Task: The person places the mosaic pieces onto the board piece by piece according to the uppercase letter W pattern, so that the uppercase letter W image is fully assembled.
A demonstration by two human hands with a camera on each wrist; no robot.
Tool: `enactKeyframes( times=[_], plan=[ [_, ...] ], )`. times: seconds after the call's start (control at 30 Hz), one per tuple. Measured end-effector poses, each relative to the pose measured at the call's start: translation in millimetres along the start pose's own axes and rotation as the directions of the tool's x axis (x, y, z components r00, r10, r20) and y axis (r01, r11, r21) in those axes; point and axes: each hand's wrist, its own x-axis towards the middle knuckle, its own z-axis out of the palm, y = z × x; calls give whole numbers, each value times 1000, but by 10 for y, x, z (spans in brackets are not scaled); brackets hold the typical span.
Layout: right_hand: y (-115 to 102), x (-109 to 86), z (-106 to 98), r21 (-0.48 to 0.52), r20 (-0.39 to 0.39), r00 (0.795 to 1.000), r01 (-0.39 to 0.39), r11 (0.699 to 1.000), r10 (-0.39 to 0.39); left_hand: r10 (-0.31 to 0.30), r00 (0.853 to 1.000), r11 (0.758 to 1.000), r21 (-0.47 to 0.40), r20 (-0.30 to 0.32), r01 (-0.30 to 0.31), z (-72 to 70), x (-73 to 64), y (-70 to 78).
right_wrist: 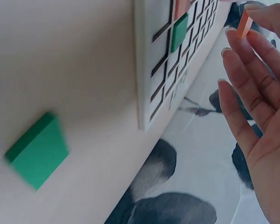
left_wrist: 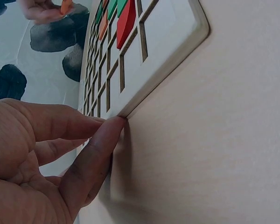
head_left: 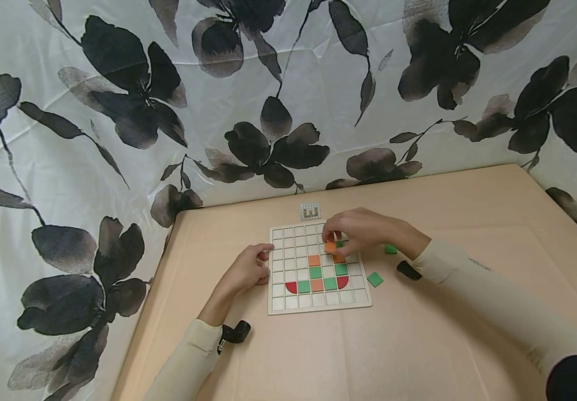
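Note:
A white grid board [head_left: 277, 303] lies on the table, with square orange and green tiles and red rounded pieces in some of its cells. My left hand [head_left: 247, 266] pinches the board's left edge between thumb and index finger; the left wrist view shows the thumb tip [left_wrist: 114, 128] against the rim. Over the upper right part of the board, my right hand [head_left: 363, 229] holds an orange square tile [right_wrist: 244, 24] between its thumb and fingertips. The tile is raised off the board, and the hand hides some cells beneath.
Two loose green tiles [head_left: 375, 279] lie on the table right of the board. A small card with a grid pattern [head_left: 311, 211] lies just behind it. A floral cloth [head_left: 288, 72] hangs along the table's far and left edges.

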Motion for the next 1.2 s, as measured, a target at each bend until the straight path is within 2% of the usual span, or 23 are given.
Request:
enactKeyframes(
  times=[0.27, 0.6, 0.87, 1.07, 1.2],
  plan=[
    [-100, 266, 82, 26, 42, 997, 59, 998, -60, 5, 1000, 1000, -19, 5, -5, -1, 12, -14],
    [-234, 591, 232, 17, 87, 993, 81, 997, -82, -1, 1000, 999, -32, 9, 1, 2, 21, -30],
    [-318, 804, 355, -75, 86, 989, 131, 989, -124, 9, 1000, 1000, -28, 12, -9, -13, 26, -42],
    [-358, 890, 434, -213, 90, 981, 190, 958, -174, 9, 1000, 1000, -21, 12, -9, -13, 27, -36],
    [-386, 902, 459, -240, 79, 980, 199, 950, -185, 5, 1000, 1000, -11, 8, -5, -8, 24, -33]
  ],
)
